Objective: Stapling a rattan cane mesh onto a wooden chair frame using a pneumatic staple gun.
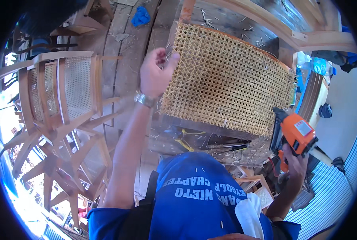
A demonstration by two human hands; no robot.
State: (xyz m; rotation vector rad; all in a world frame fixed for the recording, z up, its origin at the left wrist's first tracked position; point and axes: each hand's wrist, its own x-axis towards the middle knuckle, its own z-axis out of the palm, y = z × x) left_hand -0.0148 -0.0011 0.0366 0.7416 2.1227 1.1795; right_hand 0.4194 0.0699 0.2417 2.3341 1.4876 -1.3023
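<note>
A sheet of woven cane webbing [230, 80] lies over a wooden frame [187, 10] on the workbench, its left and lower edges frayed. At the sheet's left edge is my left hand [157, 76], with the thumb apart from the loosely curled fingers and nothing visible between them. Whether the thumb touches the cane, I cannot tell. My right hand [295, 162] grips an orange and black nail gun [298, 132] by its handle. The gun's black nose stands close to the sheet's lower right corner; contact there is unclear.
Pliers with yellow handles [183, 141] and other hand tools [228, 145] lie below the sheet among cane scraps. Wooden chair frames with cane panels [78, 88] crowd the left. A plastic bottle [321, 66] lies at the upper right, and a crumpled blue item [141, 17] at the far left.
</note>
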